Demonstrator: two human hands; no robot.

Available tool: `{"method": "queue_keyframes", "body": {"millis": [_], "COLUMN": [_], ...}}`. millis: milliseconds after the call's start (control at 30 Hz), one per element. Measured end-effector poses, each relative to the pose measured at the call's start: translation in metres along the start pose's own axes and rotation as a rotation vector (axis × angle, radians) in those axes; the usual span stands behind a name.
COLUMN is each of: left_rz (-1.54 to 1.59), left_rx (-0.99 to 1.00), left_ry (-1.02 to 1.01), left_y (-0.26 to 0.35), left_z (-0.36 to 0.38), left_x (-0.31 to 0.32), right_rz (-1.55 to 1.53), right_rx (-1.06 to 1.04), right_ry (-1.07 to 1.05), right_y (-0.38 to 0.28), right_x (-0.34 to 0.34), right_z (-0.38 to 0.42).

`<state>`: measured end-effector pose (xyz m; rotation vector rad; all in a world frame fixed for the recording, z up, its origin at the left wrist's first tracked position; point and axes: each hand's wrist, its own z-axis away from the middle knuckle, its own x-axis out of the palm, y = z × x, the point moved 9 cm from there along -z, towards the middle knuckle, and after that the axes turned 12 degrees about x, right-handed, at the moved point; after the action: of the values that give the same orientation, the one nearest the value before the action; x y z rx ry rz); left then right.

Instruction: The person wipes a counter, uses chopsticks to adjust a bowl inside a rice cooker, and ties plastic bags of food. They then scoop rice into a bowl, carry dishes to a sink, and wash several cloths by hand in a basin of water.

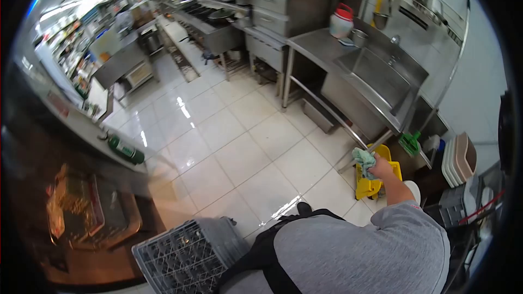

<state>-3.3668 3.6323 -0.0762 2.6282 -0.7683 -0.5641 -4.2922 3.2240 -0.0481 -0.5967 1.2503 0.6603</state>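
My right hand [381,167] is closed around a crumpled pale green cloth [364,158], at the end of my grey-sleeved arm. The cloth is over the yellow mop bucket [370,188], overlapping its upper rim in this view. Part of the bucket is hidden behind my hand and forearm. Just to its right, a green brush-like head [409,144] sits at the lower end of a long pole. My left hand is out of sight.
A steel sink table [327,61] stands above the bucket, its legs close by. Grey plastic crates [188,256] stand at my lower left, near a wooden counter with trays. A green fire extinguisher [124,149] is at left. White floor tiles [245,144] reflect light.
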Motion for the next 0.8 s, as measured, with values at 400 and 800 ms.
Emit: {"method": "queue_keyframes", "body": {"millis": [400,800], "left_rz": [0.919,1.474], "left_rx": [1.003,-0.718], "left_ry": [-1.424,-2.84], "left_y": [0.553,1.0], "left_z": [0.307,0.501], "left_x": [-0.008,-0.171], "right_rz": [-0.903,-1.109], "right_rx": [-0.178,-0.675], "right_ry": [-0.19,-0.379], "right_y": [-0.025,-0.247], "right_x": [0.033,-0.133], "right_z": [-0.15,-0.264]}}
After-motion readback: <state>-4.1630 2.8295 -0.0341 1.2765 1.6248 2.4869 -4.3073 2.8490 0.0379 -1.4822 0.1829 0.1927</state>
